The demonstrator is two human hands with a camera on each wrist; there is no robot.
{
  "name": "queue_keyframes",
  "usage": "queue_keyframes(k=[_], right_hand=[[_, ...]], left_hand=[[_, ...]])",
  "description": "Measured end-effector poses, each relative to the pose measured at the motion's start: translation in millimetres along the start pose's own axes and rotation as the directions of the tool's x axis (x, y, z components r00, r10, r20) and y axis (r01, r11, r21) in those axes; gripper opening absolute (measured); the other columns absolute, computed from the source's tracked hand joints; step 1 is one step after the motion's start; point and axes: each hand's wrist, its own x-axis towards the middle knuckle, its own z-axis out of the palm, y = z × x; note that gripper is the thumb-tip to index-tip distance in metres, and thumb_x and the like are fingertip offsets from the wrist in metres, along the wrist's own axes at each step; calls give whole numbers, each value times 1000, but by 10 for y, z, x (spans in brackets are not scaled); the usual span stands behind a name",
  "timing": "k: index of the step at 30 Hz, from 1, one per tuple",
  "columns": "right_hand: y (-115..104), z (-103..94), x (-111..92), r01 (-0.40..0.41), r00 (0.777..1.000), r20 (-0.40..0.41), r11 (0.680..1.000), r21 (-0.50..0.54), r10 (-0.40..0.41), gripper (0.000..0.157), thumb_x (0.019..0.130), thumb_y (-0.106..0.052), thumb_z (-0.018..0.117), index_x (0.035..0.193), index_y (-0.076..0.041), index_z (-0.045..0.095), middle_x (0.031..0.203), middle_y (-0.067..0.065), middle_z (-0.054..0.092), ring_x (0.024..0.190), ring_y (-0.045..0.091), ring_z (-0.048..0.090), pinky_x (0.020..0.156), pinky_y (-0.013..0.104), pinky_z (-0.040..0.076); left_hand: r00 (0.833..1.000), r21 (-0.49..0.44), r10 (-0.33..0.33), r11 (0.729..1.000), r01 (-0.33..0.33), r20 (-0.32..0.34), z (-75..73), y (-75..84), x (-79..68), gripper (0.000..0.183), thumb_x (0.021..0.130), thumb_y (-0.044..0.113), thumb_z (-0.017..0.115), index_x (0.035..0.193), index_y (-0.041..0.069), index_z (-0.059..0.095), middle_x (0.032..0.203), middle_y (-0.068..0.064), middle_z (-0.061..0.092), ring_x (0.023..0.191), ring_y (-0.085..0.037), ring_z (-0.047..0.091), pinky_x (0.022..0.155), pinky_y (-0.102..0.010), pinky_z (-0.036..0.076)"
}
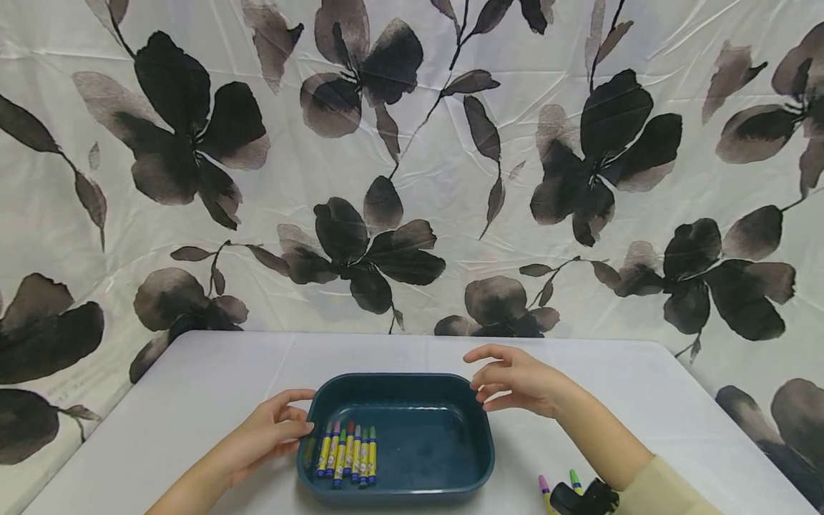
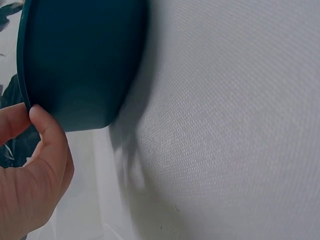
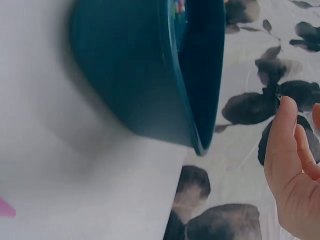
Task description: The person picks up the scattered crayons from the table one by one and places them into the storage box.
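Note:
A dark teal plastic tub stands on the table with several crayons side by side in its left part. They have yellow wrappers, blue ends and coloured tips. At the tub's left end my left hand holds the rim between thumb and fingers; the left wrist view shows the thumb tip against the rim. My right hand hovers by the far right corner, fingers loosely bent and nothing in them. In the right wrist view a gap separates that hand from the tub's wall.
On the white table, right of the tub, lie a pink-tipped crayon and a green-tipped crayon, partly covered by the black wrist camera. Behind the table's far edge hangs a white cloth with dark flowers.

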Motion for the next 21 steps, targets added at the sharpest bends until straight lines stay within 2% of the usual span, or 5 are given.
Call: queue_keyframes(k=[6, 11, 17, 21], right_hand=[[19, -111, -84, -3, 1000, -3, 1000, -13, 3, 43, 86, -9, 58, 126, 1, 45, 90, 11, 60, 77, 19, 60, 72, 35, 53], [39, -239, -155, 4, 1000, 8, 1000, 3, -4, 41, 87, -9, 58, 125, -1, 45, 90, 8, 60, 78, 18, 61, 72, 34, 53], [92, -368, -234, -4, 1000, 8, 999, 32, 4, 38, 88, -9, 57, 124, -4, 46, 89, 6, 60, 78, 17, 61, 72, 34, 53], [126, -443, -267, -19, 1000, 4, 999, 39, 19, 37, 88, -11, 59, 122, -6, 47, 89, 6, 60, 79, 18, 60, 73, 34, 53]], left_hand=[[1000, 5, -14, 1000, 14, -21, 14, 23, -15, 62, 88, 12, 62, 139, -3, 29, 92, -7, 49, 79, -16, 50, 67, -26, 47], [1000, 7, -7, 1000, 7, -10, 6, 40, -14, 63, 90, 17, 61, 139, -3, 28, 97, -8, 52, 84, -17, 54, 70, -27, 48], [1000, -6, -11, 1000, 11, 2, -8, 22, -9, 62, 88, 10, 61, 139, -4, 28, 90, -5, 49, 79, -15, 50, 68, -26, 48], [1000, -11, -18, 1000, 18, -2, 1, 34, -8, 63, 88, 10, 61, 139, -4, 28, 90, -5, 49, 79, -16, 50, 68, -27, 47]])
